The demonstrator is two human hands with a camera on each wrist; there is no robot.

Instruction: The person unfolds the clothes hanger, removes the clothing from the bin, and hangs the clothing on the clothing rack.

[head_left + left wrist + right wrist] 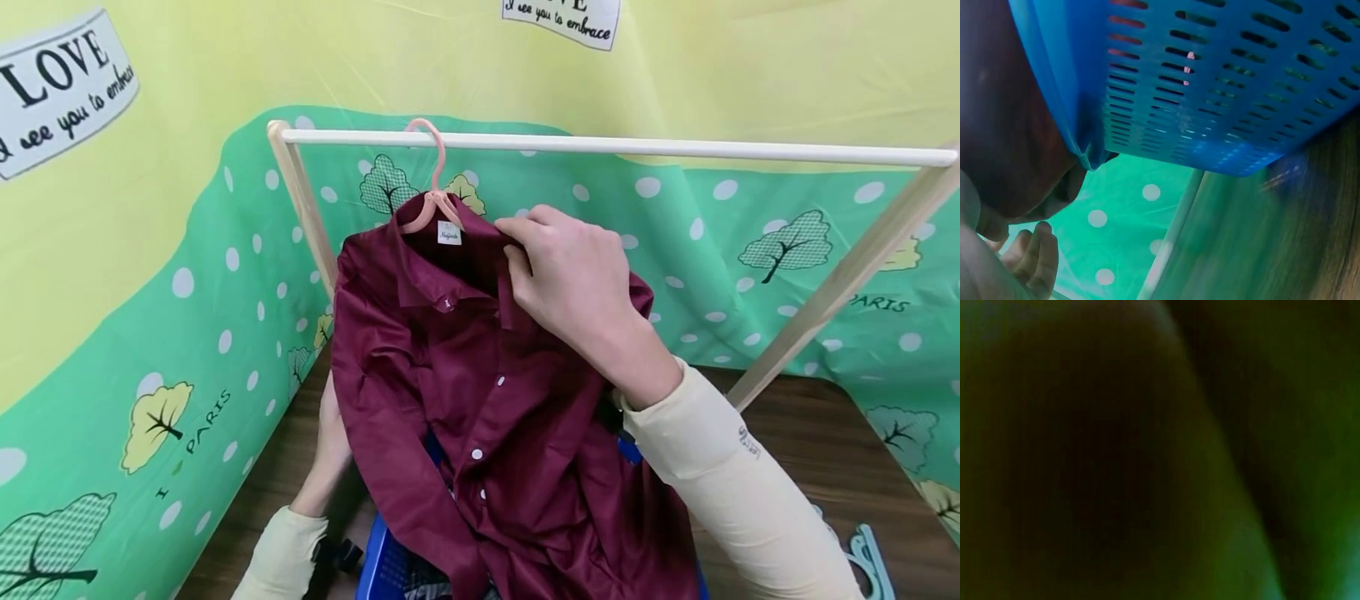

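As the shirt (532, 433) half-hides the basket (381, 558), right hand (573, 271) pinches collar (420, 273); grip of left hand (334, 421) unclear.

A pink hanger (439, 163) in a maroon shirt (457, 358) hooks over a white rail (675, 149); the right hand (572, 279) pinches the collar (422, 279), the left hand (332, 427) (fingers hidden) is beside a sleeve (382, 425), a blue basket (381, 554) sits below.
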